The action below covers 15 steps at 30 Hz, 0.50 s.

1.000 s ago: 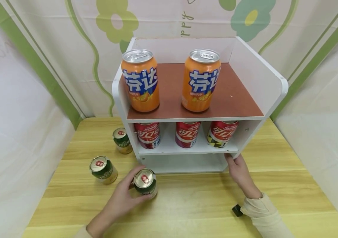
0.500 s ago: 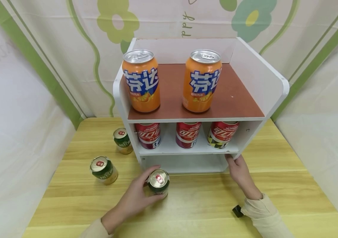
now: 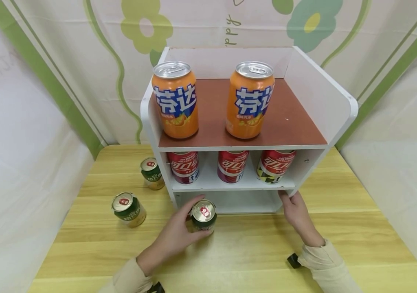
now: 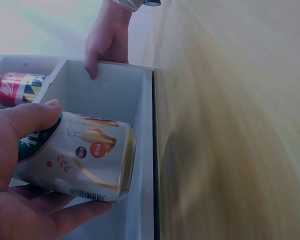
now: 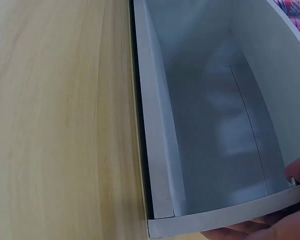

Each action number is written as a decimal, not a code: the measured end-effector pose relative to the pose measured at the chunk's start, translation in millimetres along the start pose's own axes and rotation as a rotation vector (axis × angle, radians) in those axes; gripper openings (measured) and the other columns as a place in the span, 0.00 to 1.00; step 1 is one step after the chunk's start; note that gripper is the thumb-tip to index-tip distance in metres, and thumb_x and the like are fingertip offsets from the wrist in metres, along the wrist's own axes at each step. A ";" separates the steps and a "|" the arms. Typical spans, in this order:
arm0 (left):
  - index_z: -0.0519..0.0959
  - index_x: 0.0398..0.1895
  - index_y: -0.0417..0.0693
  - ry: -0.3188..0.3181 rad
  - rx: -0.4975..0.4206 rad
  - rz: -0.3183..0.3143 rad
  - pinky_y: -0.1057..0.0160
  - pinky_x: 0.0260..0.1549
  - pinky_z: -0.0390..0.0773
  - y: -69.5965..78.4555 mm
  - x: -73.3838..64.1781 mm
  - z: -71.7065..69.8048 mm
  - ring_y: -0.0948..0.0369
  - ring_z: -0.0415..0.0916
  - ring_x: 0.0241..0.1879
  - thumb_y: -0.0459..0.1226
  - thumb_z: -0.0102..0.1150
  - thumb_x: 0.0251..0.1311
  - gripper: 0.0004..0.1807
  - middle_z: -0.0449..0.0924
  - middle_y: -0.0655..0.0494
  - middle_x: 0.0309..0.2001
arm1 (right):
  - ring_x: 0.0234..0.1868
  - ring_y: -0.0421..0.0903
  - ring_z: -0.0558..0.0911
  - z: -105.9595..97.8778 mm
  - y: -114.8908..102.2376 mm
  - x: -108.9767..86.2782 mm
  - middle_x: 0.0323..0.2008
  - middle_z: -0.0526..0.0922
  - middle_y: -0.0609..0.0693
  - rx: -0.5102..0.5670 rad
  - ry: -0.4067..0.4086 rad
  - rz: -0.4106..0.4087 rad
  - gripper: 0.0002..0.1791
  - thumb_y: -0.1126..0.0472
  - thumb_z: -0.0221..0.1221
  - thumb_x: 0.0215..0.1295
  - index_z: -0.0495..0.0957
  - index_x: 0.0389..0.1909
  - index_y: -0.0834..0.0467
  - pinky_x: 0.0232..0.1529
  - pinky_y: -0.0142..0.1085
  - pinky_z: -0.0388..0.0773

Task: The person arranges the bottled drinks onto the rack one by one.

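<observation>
My left hand [image 3: 177, 234] grips a green and gold drink can [image 3: 203, 215], thumb on one side and fingers round the other. The can is upright at the open front of the bottom compartment [image 3: 243, 201] of a white shelf unit. In the left wrist view the pale lower half of the can [image 4: 92, 155] shows, with a barcode near its base. My right hand [image 3: 298, 213] holds the lower edge of the unit's right side panel [image 5: 230, 217], its thumb on the inner face and its fingers outside.
Two orange soda cans [image 3: 174, 101] stand on the brown top shelf [image 3: 212, 110]. Three red cola cans [image 3: 232, 167] stand on the middle shelf. Left of the unit, two more green and gold cans [image 3: 129, 209] stand on the wooden table [image 3: 252, 260].
My left hand has carried the can rightward along the unit's front, then slightly in toward the bottom compartment. The right hand keeps its hold on the side panel.
</observation>
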<state>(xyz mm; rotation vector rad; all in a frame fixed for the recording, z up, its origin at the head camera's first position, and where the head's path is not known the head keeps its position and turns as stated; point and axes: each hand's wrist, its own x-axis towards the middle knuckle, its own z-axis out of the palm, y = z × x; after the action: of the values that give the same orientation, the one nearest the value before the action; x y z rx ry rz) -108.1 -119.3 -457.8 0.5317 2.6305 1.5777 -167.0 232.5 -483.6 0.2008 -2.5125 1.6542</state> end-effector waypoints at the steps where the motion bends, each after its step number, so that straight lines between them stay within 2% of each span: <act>1: 0.64 0.76 0.55 0.000 -0.005 0.004 0.49 0.63 0.76 -0.1 1.4 1.2 0.53 0.74 0.63 0.36 0.82 0.46 0.52 0.72 0.51 0.68 | 0.74 0.60 0.58 0.0 0.3 0.1 0.74 0.60 0.65 0.000 0.000 -0.001 0.30 0.55 0.39 0.84 0.51 0.78 0.65 0.71 0.65 0.57; 7: 0.61 0.76 0.50 0.004 -0.051 -0.039 0.47 0.64 0.75 -0.8 10.0 10.5 0.49 0.73 0.64 0.40 0.82 0.46 0.54 0.72 0.47 0.67 | 0.74 0.61 0.59 -0.5 0.4 0.7 0.74 0.60 0.65 -0.006 0.004 -0.001 0.30 0.55 0.40 0.84 0.51 0.78 0.64 0.71 0.65 0.58; 15: 0.65 0.71 0.46 0.002 -0.065 -0.062 0.49 0.60 0.78 -0.3 23.6 21.1 0.52 0.75 0.61 0.42 0.81 0.48 0.47 0.75 0.50 0.63 | 0.74 0.61 0.58 -0.2 -0.5 -0.1 0.74 0.59 0.65 0.007 -0.002 0.002 0.30 0.55 0.40 0.84 0.51 0.78 0.65 0.71 0.66 0.57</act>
<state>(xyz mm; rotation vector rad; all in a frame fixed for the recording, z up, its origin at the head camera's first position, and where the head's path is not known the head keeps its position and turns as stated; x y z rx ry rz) -126.2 -94.3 -464.8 0.4410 2.5610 1.6398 -166.8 232.4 -483.1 0.2009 -2.5091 1.6643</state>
